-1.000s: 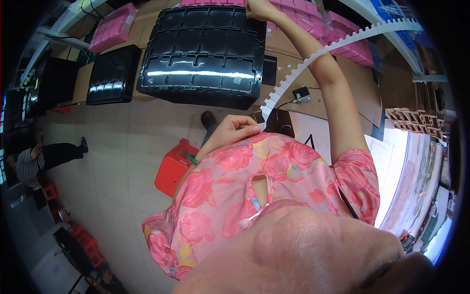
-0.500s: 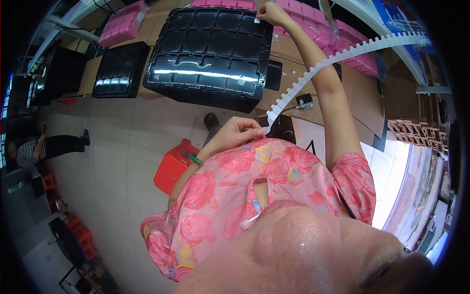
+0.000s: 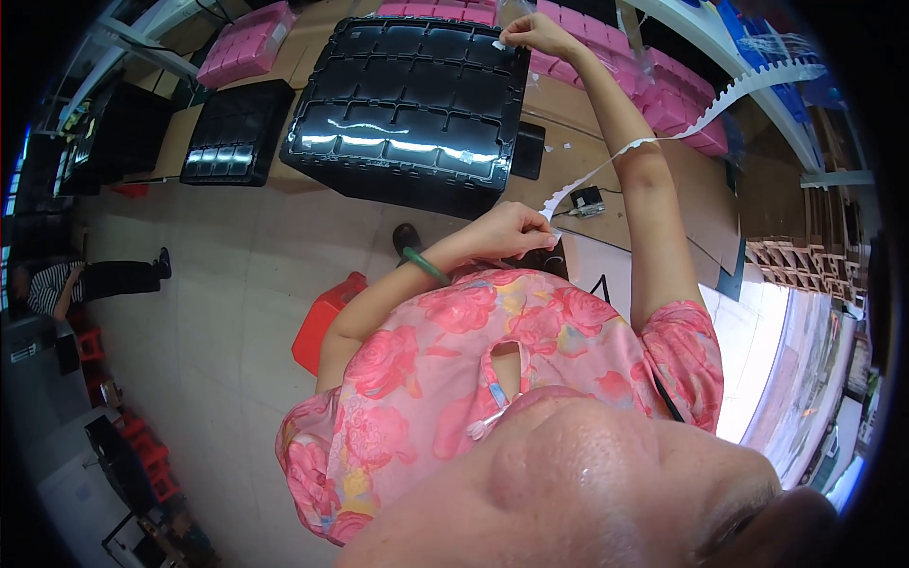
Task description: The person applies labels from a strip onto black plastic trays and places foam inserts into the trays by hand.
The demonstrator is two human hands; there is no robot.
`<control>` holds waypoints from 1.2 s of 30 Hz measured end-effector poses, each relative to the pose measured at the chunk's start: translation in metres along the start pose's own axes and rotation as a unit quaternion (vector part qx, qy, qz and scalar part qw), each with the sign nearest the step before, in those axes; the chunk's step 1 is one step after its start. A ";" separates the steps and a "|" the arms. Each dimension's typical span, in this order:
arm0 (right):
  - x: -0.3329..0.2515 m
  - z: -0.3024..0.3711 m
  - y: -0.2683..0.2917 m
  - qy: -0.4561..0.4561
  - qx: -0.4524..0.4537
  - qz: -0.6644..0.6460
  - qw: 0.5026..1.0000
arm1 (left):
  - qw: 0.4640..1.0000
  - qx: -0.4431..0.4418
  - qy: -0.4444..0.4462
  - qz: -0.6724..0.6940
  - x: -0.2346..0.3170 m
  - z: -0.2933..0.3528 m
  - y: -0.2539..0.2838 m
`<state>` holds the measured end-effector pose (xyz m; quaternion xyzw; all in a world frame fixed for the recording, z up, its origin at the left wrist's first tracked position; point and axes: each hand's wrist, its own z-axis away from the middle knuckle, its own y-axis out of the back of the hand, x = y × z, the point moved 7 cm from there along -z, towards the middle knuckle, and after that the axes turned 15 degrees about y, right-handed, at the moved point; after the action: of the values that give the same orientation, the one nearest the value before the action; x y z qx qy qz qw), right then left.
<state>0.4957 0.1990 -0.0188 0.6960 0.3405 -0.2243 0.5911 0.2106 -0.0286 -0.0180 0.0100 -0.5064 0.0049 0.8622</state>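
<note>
My left hand (image 3: 511, 232), a green bangle on its wrist, is in front of my chest, its fingers pinching the lower end of a long white strip with a notched edge (image 3: 772, 73). The strip runs in a twisted curve across my right forearm to the upper right. At the far right corner of a stack of black plastic trays (image 3: 398, 104), my right hand (image 3: 538, 36) pinches a small white sticker (image 3: 499, 44) against the edge. Another small pale sticker (image 3: 466, 157) lies on the near right part of the top tray.
Pink trays (image 3: 677, 104) stand behind and to the right. A smaller black tray stack (image 3: 237, 133) is on the left. A small device (image 3: 586, 201) and white scraps lie on the cardboard-covered table. A red stool (image 3: 322, 322) stands left of me. Far left is another person (image 3: 57, 287).
My left hand has moved up and slightly right with the strip end. The strip has twisted and sagged from its smooth arc. My right hand stays by the tray corner.
</note>
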 end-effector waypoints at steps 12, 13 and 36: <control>0.066 0.185 0.057 -0.182 0.240 0.029 0.953 | 0.988 -0.035 -0.120 -0.092 0.028 0.044 0.019; 0.098 0.235 0.063 -0.250 0.206 0.125 0.938 | 0.983 -0.021 -0.173 -0.057 0.043 0.064 0.036; -0.159 0.463 -0.116 -0.500 0.319 0.147 0.792 | 0.746 0.322 -0.149 -0.564 -0.057 -0.136 0.452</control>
<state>0.3456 -0.2774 -0.0763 0.6773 -0.1998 -0.5474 0.4490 0.2931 0.4264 -0.1288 0.5717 -0.4989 -0.3207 0.5669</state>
